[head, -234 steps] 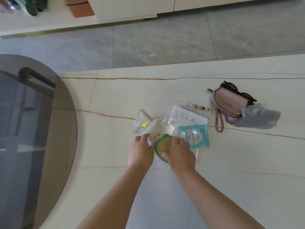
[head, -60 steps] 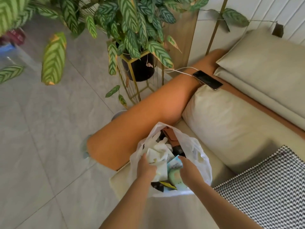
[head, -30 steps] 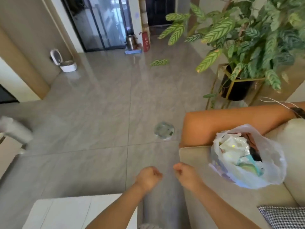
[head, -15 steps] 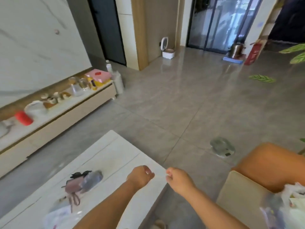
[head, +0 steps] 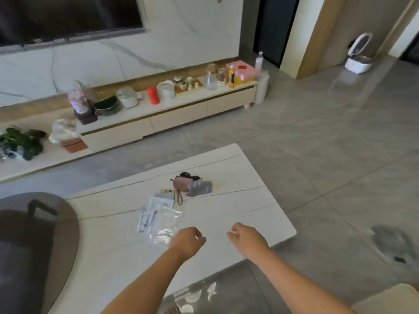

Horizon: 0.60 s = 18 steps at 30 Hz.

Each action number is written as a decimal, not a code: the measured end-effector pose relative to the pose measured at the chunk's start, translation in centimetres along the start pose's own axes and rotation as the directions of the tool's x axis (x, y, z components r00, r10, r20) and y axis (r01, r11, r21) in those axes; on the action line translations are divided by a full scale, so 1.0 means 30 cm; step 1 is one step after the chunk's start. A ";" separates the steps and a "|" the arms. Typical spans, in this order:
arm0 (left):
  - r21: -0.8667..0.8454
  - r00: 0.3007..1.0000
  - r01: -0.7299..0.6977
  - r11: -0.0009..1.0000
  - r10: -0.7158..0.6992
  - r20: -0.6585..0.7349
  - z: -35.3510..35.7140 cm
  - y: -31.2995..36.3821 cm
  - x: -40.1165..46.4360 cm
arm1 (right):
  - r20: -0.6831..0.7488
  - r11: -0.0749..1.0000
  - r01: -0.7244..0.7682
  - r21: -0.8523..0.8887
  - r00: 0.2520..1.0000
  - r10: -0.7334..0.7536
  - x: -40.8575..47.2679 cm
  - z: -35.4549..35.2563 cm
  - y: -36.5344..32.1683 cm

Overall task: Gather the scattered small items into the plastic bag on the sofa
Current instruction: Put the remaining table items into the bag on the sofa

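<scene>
1. Still on the pale marble-patterned coffee table [head: 226,214] lie the scattered small items: flat clear plastic packets [head: 162,220], crinkled and glossy, overlapping white paper sachets with blue print.
2. Beyond them sit a small pink pouch [head: 181,184] with a wrist strap, dark sunglasses [head: 189,176] just behind it, and a crumpled grey plastic wrap [head: 200,188] touching the pouch.
3. Both hands hover above the table's near edge, holding nothing: the left hand [head: 187,242] has fingers loosely curled, the right hand [head: 248,240] likewise relaxed.
4. A rounded dark glass tabletop [head: 34,245] overlaps the left side.
</scene>
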<state>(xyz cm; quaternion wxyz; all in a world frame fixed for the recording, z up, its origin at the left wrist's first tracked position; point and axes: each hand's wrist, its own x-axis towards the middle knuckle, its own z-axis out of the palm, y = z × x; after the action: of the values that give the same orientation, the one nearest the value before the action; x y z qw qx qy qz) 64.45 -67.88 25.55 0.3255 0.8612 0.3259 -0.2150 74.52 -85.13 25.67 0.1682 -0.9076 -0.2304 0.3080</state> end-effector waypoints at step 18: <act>-0.363 0.956 0.288 0.886 -0.291 0.048 -0.311 -0.783 0.150 | 0.194 0.994 0.034 -0.106 0.981 -0.013 0.362 0.451 -0.659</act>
<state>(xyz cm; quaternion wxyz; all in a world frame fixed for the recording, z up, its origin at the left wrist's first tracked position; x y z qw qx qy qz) 52.58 -45.92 19.55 0.4433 0.7279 0.4862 -0.1930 67.35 -60.71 19.07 0.0990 -0.8785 -0.2727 0.3796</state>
